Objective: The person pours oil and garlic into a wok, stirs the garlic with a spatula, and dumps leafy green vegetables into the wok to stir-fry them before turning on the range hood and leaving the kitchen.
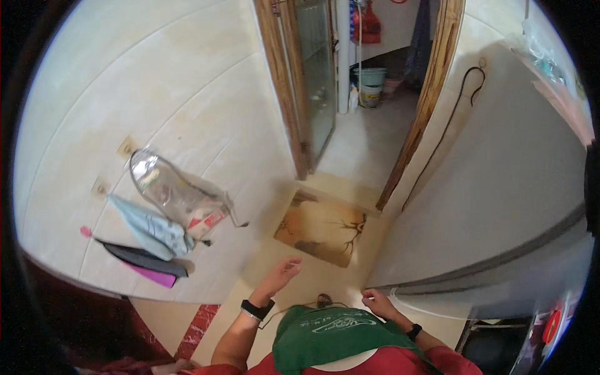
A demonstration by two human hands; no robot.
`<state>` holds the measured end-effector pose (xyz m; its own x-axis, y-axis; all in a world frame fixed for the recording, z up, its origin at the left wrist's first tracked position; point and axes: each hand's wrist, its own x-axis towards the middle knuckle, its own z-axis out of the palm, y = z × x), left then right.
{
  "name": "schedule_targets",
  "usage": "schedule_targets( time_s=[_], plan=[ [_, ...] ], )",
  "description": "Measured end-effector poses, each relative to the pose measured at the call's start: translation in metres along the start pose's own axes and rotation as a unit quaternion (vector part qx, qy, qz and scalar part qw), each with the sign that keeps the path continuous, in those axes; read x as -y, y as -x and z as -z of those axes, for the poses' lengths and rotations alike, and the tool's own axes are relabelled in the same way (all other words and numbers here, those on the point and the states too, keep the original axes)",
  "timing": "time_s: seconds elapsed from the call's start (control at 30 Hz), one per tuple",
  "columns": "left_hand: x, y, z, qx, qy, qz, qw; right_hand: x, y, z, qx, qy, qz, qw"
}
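My left hand [281,276] is raised over the tiled floor, fingers loosely bent, with nothing clearly in it; a dark band circles the wrist. My right hand [376,302] hangs beside the lower edge of the large grey panel [506,187], its fingers curled; whether it touches or holds anything cannot be told. A green apron [328,328] with pale print covers my front over a red top. Ahead on the floor lies a doormat [323,225] with a branch pattern, in front of the doorway. A dark shoe tip [324,300] shows below the apron.
A glass door [318,84] stands inside the wooden door frame [408,140]. Beyond it are a teal basin [371,76] and a bucket [370,96]. From left wall hooks hang a clear plastic bag [173,187], a light blue cloth [150,229] and a dark cloth [140,258]. A black cord [445,131] hangs at right.
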<state>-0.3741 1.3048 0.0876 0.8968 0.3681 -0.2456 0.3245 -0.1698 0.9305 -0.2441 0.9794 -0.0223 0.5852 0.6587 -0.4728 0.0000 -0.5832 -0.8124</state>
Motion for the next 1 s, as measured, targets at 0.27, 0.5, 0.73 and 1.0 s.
schedule_targets(
  time_s=[0.27, 0.5, 0.73, 1.0],
  plan=[
    [-0.069, -0.214, 0.051, 0.117, -0.005, -0.04, 0.992, 0.018, -0.103, 0.048, -0.182, -0.131, 0.017, 0.974],
    [-0.118, -0.422, 0.094, 0.115, 0.053, -0.019, 0.992, 0.028, -0.197, 0.099, -0.299, -0.122, -0.057, 0.945],
    [-0.18, -0.628, 0.094, 0.111, 0.066, -0.135, 0.982, 0.055, -0.236, 0.133, -0.388, -0.346, -0.063, 0.852],
    [-0.205, -0.821, 0.08, 0.116, 0.078, -0.177, 0.974, 0.036, -0.277, 0.197, -0.386, -0.261, -0.197, 0.862]
  ],
)
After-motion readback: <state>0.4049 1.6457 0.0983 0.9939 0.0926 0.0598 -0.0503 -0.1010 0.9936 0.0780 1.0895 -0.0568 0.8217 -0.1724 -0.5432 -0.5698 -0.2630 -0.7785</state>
